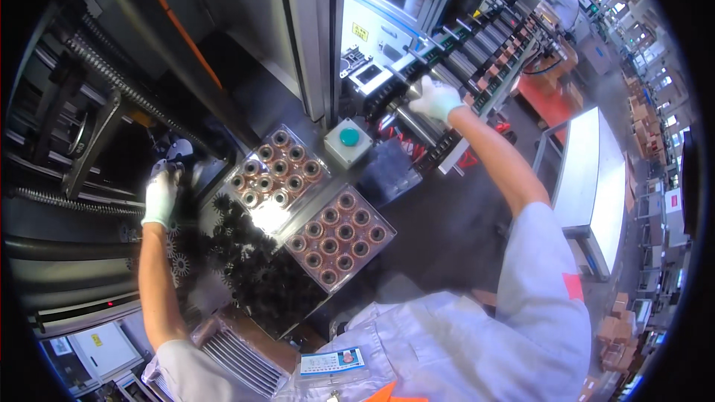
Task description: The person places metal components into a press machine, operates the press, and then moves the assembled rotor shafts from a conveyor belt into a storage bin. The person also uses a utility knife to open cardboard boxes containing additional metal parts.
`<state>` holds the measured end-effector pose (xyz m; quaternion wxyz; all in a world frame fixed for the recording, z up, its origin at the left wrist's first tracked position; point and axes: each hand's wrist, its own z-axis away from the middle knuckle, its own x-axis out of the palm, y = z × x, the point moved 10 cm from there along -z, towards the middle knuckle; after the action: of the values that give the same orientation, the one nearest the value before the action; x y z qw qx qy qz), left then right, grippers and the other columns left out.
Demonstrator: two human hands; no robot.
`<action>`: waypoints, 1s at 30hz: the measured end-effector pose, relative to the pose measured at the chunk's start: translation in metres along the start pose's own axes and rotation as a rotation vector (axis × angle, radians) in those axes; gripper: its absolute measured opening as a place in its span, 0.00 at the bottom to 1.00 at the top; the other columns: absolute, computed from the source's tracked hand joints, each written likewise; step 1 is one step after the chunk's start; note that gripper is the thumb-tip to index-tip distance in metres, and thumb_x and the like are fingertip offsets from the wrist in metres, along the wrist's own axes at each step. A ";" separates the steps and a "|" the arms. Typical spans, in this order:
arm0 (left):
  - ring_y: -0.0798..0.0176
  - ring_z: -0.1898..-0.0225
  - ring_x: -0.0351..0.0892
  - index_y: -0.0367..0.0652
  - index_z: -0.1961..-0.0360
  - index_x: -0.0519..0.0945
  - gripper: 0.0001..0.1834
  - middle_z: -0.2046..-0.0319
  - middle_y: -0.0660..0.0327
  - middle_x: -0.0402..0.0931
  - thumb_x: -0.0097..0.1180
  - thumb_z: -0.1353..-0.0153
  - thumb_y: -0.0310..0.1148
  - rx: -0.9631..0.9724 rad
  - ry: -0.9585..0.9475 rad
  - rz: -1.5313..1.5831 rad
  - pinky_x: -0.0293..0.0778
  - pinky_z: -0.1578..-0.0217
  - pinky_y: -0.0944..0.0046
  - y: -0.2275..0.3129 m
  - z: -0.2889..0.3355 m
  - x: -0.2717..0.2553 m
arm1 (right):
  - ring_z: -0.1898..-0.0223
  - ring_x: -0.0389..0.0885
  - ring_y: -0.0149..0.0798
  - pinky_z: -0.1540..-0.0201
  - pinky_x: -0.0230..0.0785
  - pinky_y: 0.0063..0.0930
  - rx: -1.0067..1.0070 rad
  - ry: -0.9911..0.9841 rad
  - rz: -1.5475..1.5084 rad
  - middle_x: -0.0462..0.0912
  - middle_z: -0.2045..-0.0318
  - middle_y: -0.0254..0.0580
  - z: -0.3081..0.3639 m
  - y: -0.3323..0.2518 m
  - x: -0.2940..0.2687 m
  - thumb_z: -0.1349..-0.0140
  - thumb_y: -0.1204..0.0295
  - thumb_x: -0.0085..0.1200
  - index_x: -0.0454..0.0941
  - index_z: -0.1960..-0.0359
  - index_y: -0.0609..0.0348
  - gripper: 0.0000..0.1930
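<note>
My left hand (pixel 161 195), in a white glove, reaches into the dark machine on the left. Its fingers are bent around a small part beside a rounded metal fixture (pixel 179 150); the part itself is too dark to name. At the near end of a conveyor, my right hand (pixel 438 100), also gloved, closes over a shiny metal cylinder (pixel 417 125). More grey cylinders (pixel 463 64) lie side by side along that conveyor, with copper-coloured blocks (pixel 493 71) at their ends. Between my hands are two clear trays, a far one (pixel 257 150) and a near one (pixel 328 287), holding several copper-coloured rings with dark centres.
A grey box with a green button (pixel 348 136) stands by the machine's upright post (pixel 313 45). Black toothed discs (pixel 246 253) are heaped left of the trays. A white-topped table (pixel 596 179) is at right. Another person (pixel 564 6) works farther back.
</note>
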<state>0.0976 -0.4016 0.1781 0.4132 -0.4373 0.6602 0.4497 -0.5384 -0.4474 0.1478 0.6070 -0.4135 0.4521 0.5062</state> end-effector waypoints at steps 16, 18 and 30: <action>0.42 0.57 0.84 0.33 0.40 0.71 0.24 0.43 0.35 0.73 0.45 0.30 0.40 -0.146 -0.042 -0.362 0.78 0.57 0.46 0.018 0.043 0.024 | 0.52 0.81 0.54 0.47 0.73 0.43 -0.756 0.374 -0.317 0.83 0.53 0.50 0.193 -0.124 -0.017 0.45 0.74 0.65 0.79 0.48 0.60 0.21; 0.44 0.62 0.85 0.35 0.42 0.73 0.23 0.46 0.40 0.76 0.49 0.32 0.38 -0.157 0.059 -0.391 0.81 0.61 0.48 0.012 0.042 0.026 | 0.54 0.82 0.53 0.49 0.74 0.43 -0.897 0.310 -0.336 0.84 0.56 0.50 0.225 -0.169 -0.004 0.45 0.73 0.65 0.81 0.50 0.59 0.19; 0.42 0.35 0.70 0.35 0.35 0.69 0.32 0.36 0.42 0.69 0.46 0.44 0.17 -0.640 0.384 -0.329 0.69 0.35 0.51 -0.029 0.336 -0.167 | 0.47 0.79 0.60 0.42 0.70 0.44 -0.992 0.259 -0.763 0.81 0.50 0.62 0.167 -0.479 -0.059 0.33 0.58 0.47 0.72 0.39 0.62 0.26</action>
<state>0.2229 -0.0521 0.2428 0.1920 -0.7197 0.4733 0.4703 -0.0475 -0.3710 0.2674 0.4214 -0.8351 0.0544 0.3495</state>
